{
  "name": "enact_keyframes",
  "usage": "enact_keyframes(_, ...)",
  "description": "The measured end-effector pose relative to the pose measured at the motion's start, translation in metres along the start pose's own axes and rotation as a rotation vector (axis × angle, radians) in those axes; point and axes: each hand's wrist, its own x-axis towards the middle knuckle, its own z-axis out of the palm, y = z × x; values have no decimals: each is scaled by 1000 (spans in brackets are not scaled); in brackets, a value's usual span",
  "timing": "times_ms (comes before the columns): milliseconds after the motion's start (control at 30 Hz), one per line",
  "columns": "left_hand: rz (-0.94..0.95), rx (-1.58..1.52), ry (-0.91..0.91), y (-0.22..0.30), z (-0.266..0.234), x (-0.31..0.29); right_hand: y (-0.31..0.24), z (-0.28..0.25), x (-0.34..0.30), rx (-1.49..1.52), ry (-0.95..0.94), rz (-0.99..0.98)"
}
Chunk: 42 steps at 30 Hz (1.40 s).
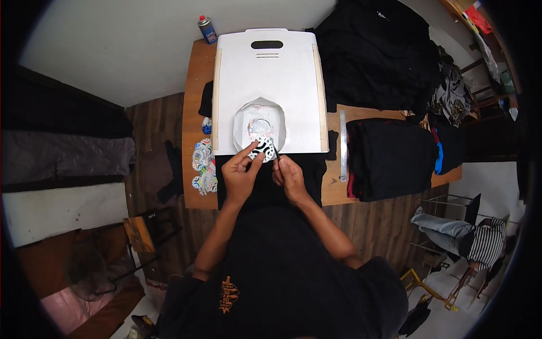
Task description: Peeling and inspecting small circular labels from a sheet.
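Note:
My left hand [240, 176] pinches a round white piece with black curved patterns [262, 149] between thumb and fingers. My right hand [291, 178] is closed around a thin dark tool [275, 150] at the piece's right edge; its exact kind is too small to make out. Both hands are at the near edge of a white board [265, 76] with an oval slot near its far end. Just beyond the piece, a white angular-rimmed dish [239, 120] sits on the board, with small scraps inside. Black fabric [271, 179] lies under the board's near end.
Colourful patterned pieces [204, 155] lie left of the board on the wooden table [197, 79]. A spray can [207, 29] stands at the far left corner. To the right are a metal ruler [342, 146], folded black garments [389, 158] and a black cloth heap [375, 56]. A person [468, 240] is at the lower right.

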Motion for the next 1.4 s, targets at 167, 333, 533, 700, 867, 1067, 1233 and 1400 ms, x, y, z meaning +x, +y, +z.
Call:
enact_keyframes(167, 6, 6, -8, 1, 1, 0, 2, -2, 0, 1, 1, -2)
enact_keyframes(333, 11, -3, -5, 1, 1, 0, 0, 1, 0, -21, 30, 2)
enact_keyframes(533, 12, -4, 11, 5, 3, 1, 2, -3, 1, 14, 28, 15)
enact_keyframes(700, 20, 16, 6, -3, -2, 2, 0, -3, 0, 18, 27, 13)
enact_keyframes(867, 36, -37, 13, 0, 1, 2, 0, -3, 0, 3, 13, 4)
enact_keyframes(1067, -3, -46, 35, -3, -4, 0, 1, -2, 0, -5, -12, 5)
enact_keyframes(1233, -31, -23, 55, 5, 2, 2, 4, -2, 1, 5, -22, 12)
enact_keyframes(1400, 5, -31, 28, 4, 1, 2, 4, -3, 2, 1, -24, 13)
